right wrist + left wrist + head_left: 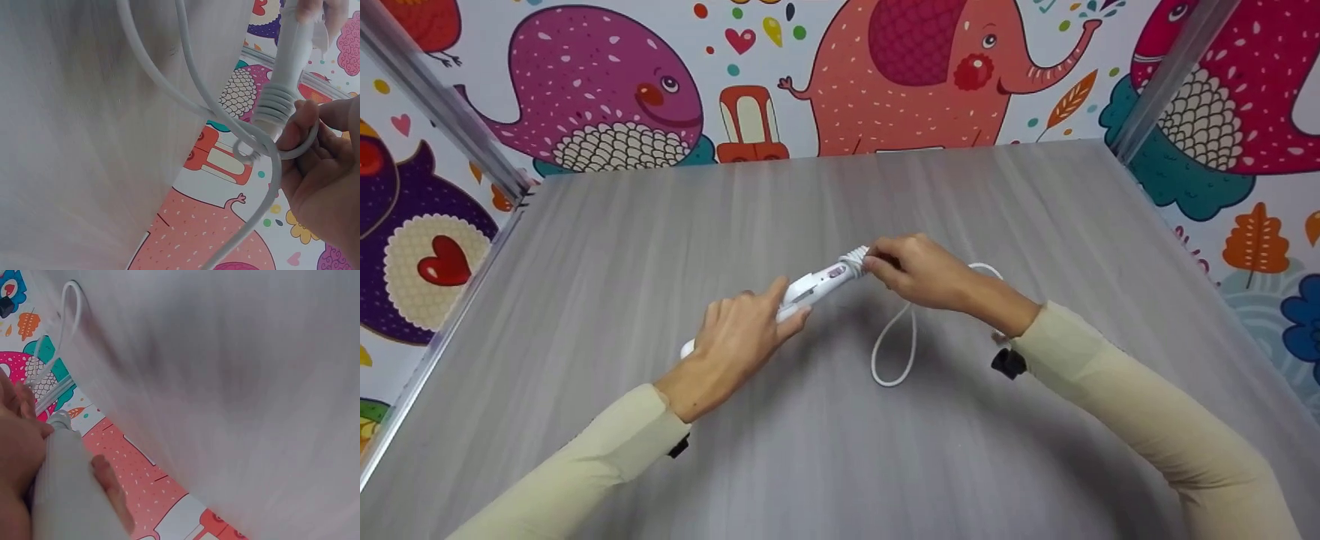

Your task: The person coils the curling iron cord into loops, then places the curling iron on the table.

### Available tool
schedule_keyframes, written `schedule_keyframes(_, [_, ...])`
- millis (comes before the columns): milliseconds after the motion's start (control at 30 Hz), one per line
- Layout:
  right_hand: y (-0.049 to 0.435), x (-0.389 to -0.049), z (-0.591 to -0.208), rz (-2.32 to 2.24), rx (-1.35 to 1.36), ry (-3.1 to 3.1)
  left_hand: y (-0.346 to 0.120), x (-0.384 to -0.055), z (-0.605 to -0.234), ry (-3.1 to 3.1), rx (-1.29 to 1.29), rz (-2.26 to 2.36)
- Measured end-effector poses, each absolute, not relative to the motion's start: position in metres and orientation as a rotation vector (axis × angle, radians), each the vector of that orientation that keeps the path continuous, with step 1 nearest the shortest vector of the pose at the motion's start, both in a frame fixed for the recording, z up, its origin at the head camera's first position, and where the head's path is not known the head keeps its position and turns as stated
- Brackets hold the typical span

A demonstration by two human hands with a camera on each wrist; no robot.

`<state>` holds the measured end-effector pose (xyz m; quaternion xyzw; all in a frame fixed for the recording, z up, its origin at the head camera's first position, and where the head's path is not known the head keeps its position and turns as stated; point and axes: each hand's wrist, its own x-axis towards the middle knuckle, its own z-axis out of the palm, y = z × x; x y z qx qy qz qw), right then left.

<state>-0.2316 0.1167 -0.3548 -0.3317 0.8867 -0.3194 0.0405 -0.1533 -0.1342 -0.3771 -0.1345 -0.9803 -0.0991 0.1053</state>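
Left hand [735, 330] curled round glossy white tubular appliance [816, 285]. Right hand [922, 274] pinches thin round cord [275, 171], coiled at appliance's end. Grey streaky-grained table [780, 465].

The long white tubular appliance [826, 277] looks like hard, smooth plastic with a soft sheen. The thin round white cord [275, 177] wound at its end seems to be smooth, pliable plastic or rubber, fairly matt. Beneath, the broad grey tabletop [735, 232] has a streaky wood-grain finish, smooth and faintly reflective. The silvery straight corner post [442, 106] looks like metal with a dull shine. The pale cream long sleeve [1140, 397] is matt, softly creased cloth.
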Motion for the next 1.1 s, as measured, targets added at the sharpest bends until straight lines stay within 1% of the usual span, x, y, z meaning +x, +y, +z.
schedule_keyframes(267, [0.118,-0.24,-0.355,-1.148,-0.891,2.546,-0.139,-0.162,-0.368,-2.943,-0.331,-0.339])
schedule_keyframes(667, [0.115,-0.25,-0.345,-1.408,-0.73,2.233,-0.136,-0.18,-0.332,-2.886,-0.324,-0.351])
schedule_keyframes(900, [0.118,-0.253,-0.356,-1.349,-0.76,2.131,-0.134,-0.178,-0.33,-2.923,-0.339,-0.445])
schedule_keyframes(1100, [0.12,-0.252,-0.361,-1.265,-0.727,2.124,-0.132,-0.178,-0.328,-2.943,-0.359,-0.485])
